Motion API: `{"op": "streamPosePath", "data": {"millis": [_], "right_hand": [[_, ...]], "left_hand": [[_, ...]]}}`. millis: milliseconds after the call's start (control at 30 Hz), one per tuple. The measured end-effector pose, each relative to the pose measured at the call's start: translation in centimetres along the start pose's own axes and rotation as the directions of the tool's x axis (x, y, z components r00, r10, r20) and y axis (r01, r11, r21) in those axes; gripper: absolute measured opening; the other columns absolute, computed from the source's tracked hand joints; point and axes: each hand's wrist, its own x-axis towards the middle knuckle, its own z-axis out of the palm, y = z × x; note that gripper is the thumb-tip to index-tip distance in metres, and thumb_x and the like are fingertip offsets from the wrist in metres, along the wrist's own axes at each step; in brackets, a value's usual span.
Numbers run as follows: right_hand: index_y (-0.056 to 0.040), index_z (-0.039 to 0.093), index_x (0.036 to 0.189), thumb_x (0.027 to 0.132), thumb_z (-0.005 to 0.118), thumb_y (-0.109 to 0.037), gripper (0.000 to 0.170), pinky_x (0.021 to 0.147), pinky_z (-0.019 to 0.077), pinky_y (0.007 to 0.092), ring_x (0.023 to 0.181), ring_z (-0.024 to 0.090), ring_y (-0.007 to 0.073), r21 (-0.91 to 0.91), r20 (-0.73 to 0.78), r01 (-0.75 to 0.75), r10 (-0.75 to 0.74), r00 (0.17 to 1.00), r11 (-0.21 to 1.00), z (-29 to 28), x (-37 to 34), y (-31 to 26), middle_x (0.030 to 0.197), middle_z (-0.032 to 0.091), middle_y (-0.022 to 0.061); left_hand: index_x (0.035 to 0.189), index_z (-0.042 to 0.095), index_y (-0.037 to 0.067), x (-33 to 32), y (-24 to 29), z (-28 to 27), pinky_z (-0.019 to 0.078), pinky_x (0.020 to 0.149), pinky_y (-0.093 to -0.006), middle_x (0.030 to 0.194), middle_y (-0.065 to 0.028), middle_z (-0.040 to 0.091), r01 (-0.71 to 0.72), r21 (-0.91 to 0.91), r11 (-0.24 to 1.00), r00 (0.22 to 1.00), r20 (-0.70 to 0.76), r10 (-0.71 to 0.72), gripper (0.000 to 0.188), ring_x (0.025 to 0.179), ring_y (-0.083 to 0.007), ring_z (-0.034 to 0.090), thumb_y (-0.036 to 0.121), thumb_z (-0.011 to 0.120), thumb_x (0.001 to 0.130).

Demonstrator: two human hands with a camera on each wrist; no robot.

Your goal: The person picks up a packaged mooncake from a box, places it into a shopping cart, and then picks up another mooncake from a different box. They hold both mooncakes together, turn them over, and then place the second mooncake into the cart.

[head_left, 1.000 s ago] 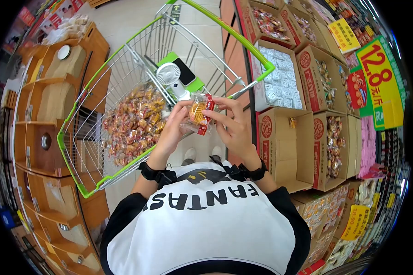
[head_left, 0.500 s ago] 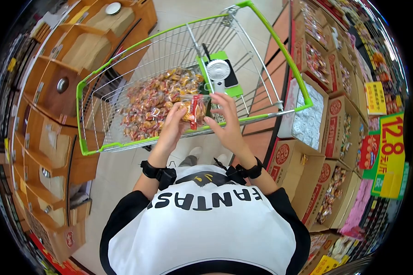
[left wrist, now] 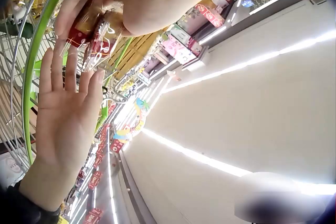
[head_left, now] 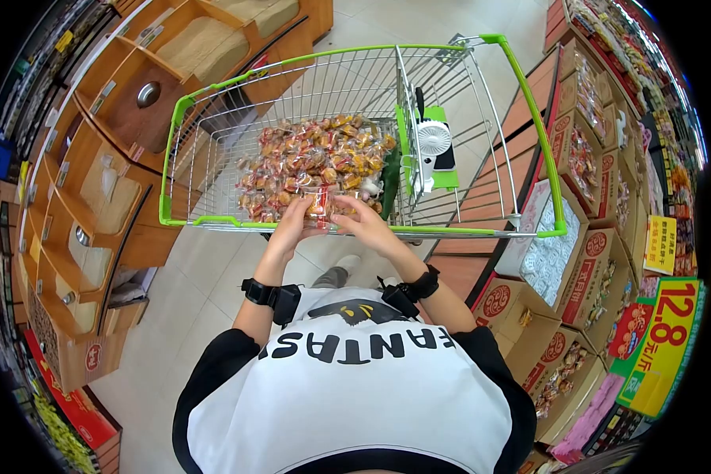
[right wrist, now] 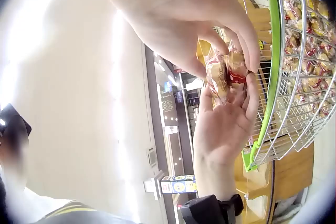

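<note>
Packets (head_left: 316,158) already lie heaped in our cart (head_left: 169,162), while near its rim (head_left: 217,222) our left hand (head_left: 290,227) pinches one wrapped pastry (head_left: 319,205), not yet set down, and our right hand (head_left: 368,227) touches it, fingers straight.

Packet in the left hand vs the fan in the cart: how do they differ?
Placement: the packet is in the left hand; the fan rests in the cart, touched by neither hand.
Colour: the packet is clear with red print; the fan is white.
Shape: the packet is a crinkled wrapper; the fan has a round head.
</note>
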Motion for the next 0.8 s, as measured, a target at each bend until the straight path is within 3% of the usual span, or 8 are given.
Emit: {"op": "streamPosePath", "data": {"millis": [167,233,300,367,433,533,633,800], "right_hand": [[-0.0032,0.038,0.122,0.082,0.056,-0.016,0.045,0.071,0.0466,0.0262,0.088,0.054,0.0135,-0.09,0.124,-0.14,0.151,0.981,0.986,0.3,2.3,-2.9,0.116,0.044,0.0126],[-0.0039,0.037,0.124,0.082,0.055,-0.016,0.047,0.077,0.045,0.027,0.096,0.052,0.0155,-0.05,0.112,-0.042,0.047,0.993,0.998,0.5,3.6,-3.4,0.12,0.042,0.0133],[-0.0029,0.037,0.124,0.08,0.057,-0.016,0.051,0.078,0.0439,0.0273,0.099,0.05,0.0169,0.244,-0.003,0.174,-0.179,0.984,0.954,1.1,3.9,-5.2,0.122,0.042,0.0127],[-0.0039,0.034,0.126,0.081,0.056,-0.017,0.052,0.087,0.0396,0.0295,0.108,0.045,0.0194,0.169,0.011,0.203,-0.208,0.978,0.965,0.8,3.9,-5.5,0.126,0.038,0.0127],[-0.0049,0.038,0.124,0.081,0.056,-0.019,0.049,0.085,0.0406,0.0302,0.105,0.047,0.0202,-0.022,-0.041,0.202,-0.202,0.978,0.979,0.2,3.9,-4.2,0.123,0.042,0.0117],[-0.0054,0.045,0.119,0.08,0.056,-0.018,0.042,0.083,0.0413,0.0296,0.102,0.05,0.0203,-0.167,-0.036,0.139,-0.147,0.988,0.976,-1.3,2.5,-2.8,0.119,0.046,0.0102],[-0.0055,0.05,0.113,0.08,0.055,-0.018,0.035,0.08,0.042,0.0273,0.096,0.053,0.0181,-0.15,-0.053,0.066,-0.075,0.996,0.986,-2.4,0.8,-2.5,0.111,0.051,0.0084],[-0.0035,0.053,0.109,0.081,0.054,-0.016,0.03,0.076,0.0423,0.024,0.086,0.055,0.0125,-0.107,-0.071,0.057,-0.064,0.995,0.993,-4.3,-1.3,-1.4,0.102,0.057,0.0056]], "left_hand": [[0.11,0.045,0.005,1.1,1.4,-1.3,0.0514,0.073,-0.0322,0.097,-0.0087,0.055,-0.041,0.017,0.999,0.998,-0.044,0.042,0.035,0.079,-0.0191,0.059,0.032,0.035,0.09],[0.117,0.04,0.005,1.5,3.4,-1.8,0.0479,0.079,-0.0355,0.106,-0.012,0.052,-0.129,-0.046,0.991,0.99,0.046,0.131,0.04,0.09,-0.0221,0.056,0.035,0.035,0.09],[0.119,0.038,0.004,2.3,4.8,-2.4,0.0444,0.082,-0.0369,0.11,-0.0129,0.049,-0.184,-0.098,0.978,0.981,0.043,0.189,0.045,0.096,-0.0228,0.052,0.038,0.034,0.09],[0.121,0.036,0.002,2.9,5.2,-2.7,0.0409,0.085,-0.0383,0.114,-0.0139,0.047,-0.238,-0.148,0.96,0.969,0.036,0.246,0.049,0.103,-0.0236,0.048,0.04,0.032,0.09],[0.124,0.034,0.002,3.9,4.5,-2.9,0.0346,0.09,-0.0365,0.115,-0.0128,0.046,-0.244,-0.109,0.964,0.961,-0.158,0.226,0.049,0.11,-0.0228,0.042,0.037,0.034,0.089],[0.126,0.031,0.003,4.5,2.5,-3.1,0.0393,0.087,-0.0353,0.118,-0.0133,0.044,-0.251,0.009,0.968,0.932,-0.268,0.244,0.048,0.106,-0.0239,0.047,0.028,0.041,0.087],[0.12,0.04,0.003,3.9,1.3,-2.7,0.0436,0.08,-0.0322,0.117,-0.013,0.044,-0.168,0.061,0.984,0.978,-0.114,0.174,0.04,0.101,-0.0235,0.05,0.022,0.042,0.086],[0.102,0.051,0.003,3.3,0.8,-0.1,0.0449,0.072,-0.0231,0.089,-0.006,0.06,-0.063,0.224,0.972,0.988,0.155,0.028,0.024,0.082,-0.0118,0.057,0.016,0.04,0.085]]}}
